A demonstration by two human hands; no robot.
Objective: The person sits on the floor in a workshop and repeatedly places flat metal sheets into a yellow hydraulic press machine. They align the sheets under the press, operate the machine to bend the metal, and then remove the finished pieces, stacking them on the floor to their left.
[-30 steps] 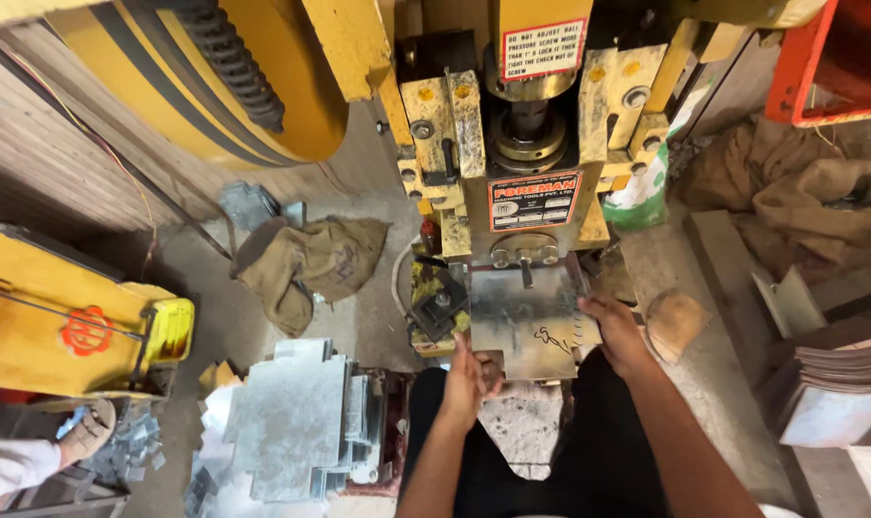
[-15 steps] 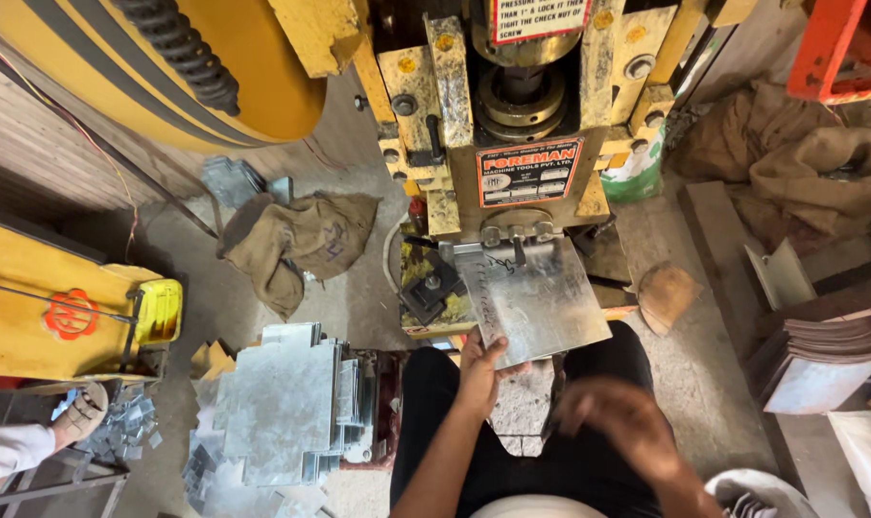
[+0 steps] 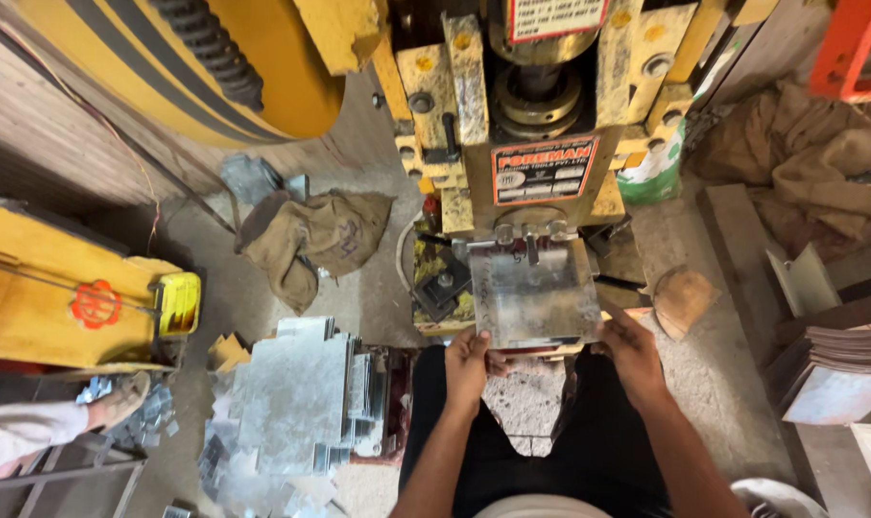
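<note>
The yellow press (image 3: 531,144) blocks passage behind the metal sheet (image 3: 536,293); bare floor (image 3: 733,384) lies open rightward.

Both forearms are extended forward from the lower edge of the view. The left hand (image 3: 470,364) is held with fingers curled and thumb raised. The right hand (image 3: 632,353) is angled inward, fingers bent. The hands are kept well apart.

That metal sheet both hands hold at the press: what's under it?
Under the metal sheet only the press bed shows at its left edge. The left hand and right hand grip its near corners; the rest beneath is covered.
</note>
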